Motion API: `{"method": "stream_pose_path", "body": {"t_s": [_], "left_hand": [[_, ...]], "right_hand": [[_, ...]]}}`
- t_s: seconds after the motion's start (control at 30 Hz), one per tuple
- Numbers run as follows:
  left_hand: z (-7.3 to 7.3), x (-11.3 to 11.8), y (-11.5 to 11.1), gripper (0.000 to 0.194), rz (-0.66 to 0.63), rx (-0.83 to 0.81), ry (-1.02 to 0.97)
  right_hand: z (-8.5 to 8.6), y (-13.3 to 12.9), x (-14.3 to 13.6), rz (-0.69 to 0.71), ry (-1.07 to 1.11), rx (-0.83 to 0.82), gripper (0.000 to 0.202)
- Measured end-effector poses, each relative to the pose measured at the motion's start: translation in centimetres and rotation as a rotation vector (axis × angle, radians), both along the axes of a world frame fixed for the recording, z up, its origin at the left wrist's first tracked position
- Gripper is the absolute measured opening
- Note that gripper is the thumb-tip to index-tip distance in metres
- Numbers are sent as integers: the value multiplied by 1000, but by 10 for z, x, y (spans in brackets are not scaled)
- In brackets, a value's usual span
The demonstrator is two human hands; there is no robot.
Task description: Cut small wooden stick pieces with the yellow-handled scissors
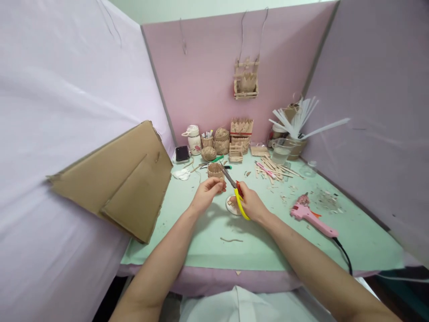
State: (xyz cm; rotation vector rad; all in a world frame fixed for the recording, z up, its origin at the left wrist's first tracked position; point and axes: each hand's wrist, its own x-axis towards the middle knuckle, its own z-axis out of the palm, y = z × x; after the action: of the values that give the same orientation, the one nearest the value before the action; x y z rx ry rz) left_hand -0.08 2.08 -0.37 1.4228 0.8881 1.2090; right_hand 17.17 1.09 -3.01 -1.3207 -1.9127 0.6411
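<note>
Head: two hands (pixel 208 192) (pixel 251 203), one pair of scissors (pixel 232 181).

Items around the green table (pixel 201 251)
Brown cardboard (pixel 115 181), leaning at left; white bottle (pixel 194 142), lidded, upright at rear; wooden hanging shelf (pixel 246 95), suspended before pink panel (pixel 204 76).

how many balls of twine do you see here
2. The front twine ball lies before the pen holder; the rear twine ball sits in a wooden pot behind it to the right. Others could be hidden.
</note>
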Motion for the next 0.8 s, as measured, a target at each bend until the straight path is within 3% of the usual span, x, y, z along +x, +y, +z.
{"method": "stream_pose_path", "body": {"t_s": [0.33,0.6,0.8], "left_hand": [[-1,-4,0,34,39,79,-63],[0,-5,1,29,70,-3,-112],[-1,-2,3,25,-39,-137,-205]], "right_hand": [[-7,1,6,-70,-59,7,24],[-9,1,7,-42,-76,17,25],[-8,1,7,-41,-98,13,25]]}}
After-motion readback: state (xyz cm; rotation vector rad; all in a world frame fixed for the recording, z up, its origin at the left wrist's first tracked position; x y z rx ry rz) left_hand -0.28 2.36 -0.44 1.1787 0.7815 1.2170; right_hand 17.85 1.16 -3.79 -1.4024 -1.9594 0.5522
